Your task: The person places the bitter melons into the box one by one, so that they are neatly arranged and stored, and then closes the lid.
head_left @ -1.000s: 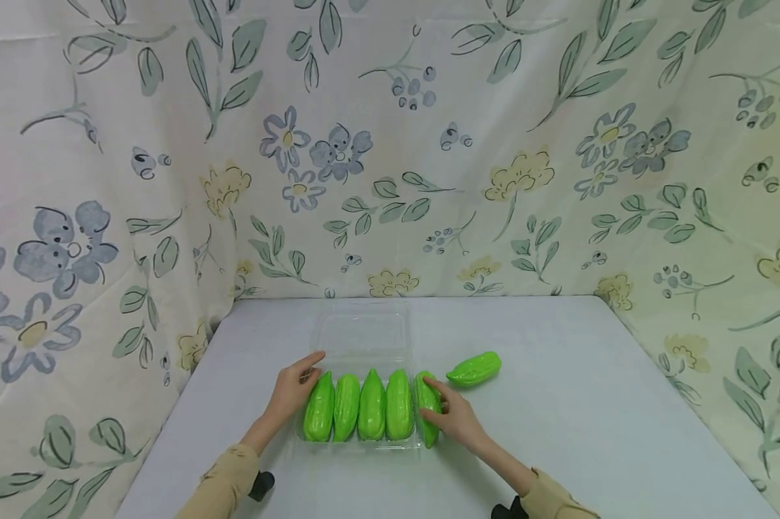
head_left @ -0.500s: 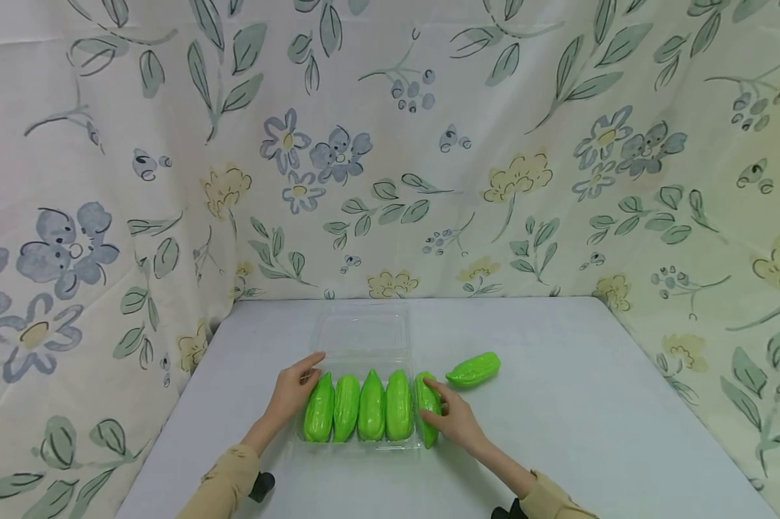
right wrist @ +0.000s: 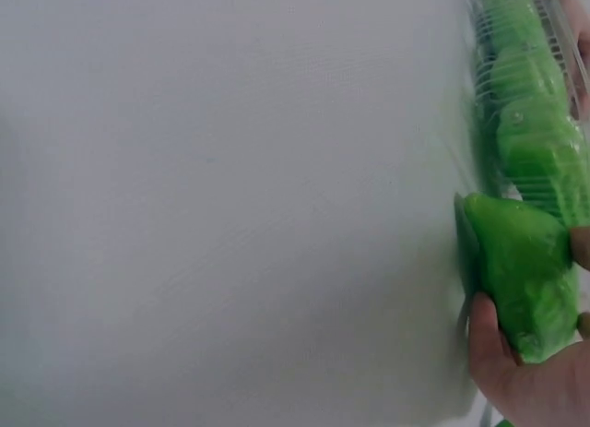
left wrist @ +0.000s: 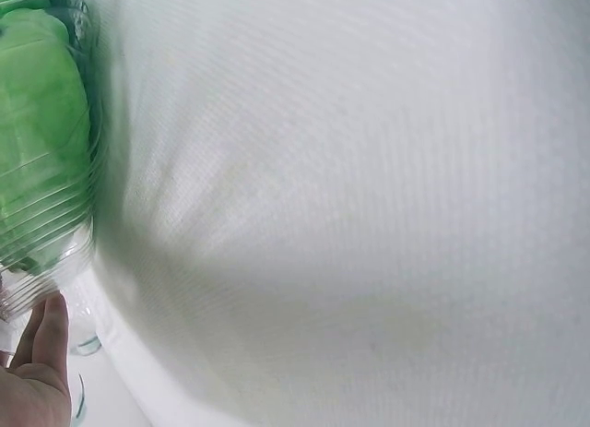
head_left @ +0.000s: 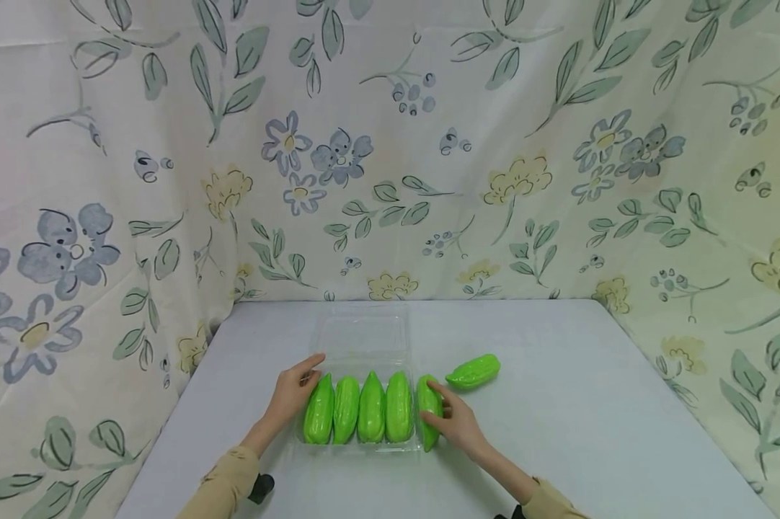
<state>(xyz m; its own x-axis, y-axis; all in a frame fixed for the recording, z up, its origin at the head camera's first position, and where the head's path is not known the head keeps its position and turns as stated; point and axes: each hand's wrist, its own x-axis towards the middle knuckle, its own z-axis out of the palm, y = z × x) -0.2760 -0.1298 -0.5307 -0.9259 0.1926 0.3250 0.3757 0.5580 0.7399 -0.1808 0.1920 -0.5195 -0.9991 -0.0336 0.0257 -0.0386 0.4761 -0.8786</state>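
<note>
A clear plastic box (head_left: 338, 447) holds several green gourds (head_left: 371, 407) side by side, each with one pointed end. My right hand (head_left: 458, 422) grips another green gourd (head_left: 428, 404) just outside the box's right wall, thumb on its near part and fingers over its far part. In the right wrist view this gourd (right wrist: 525, 270) tilts beside the packed ones. On the other side, my left hand (head_left: 293, 389) touches the box's far left corner with nearly straight fingers. The left wrist view shows those fingers (left wrist: 53, 339) at the ridged plastic corner.
The box's clear lid (head_left: 362, 334) lies folded back behind it. One loose green gourd (head_left: 474, 372) rests on the white table (head_left: 559, 404), to the right beyond my right hand. A floral cloth (head_left: 390, 144) hangs along the table's back and sides.
</note>
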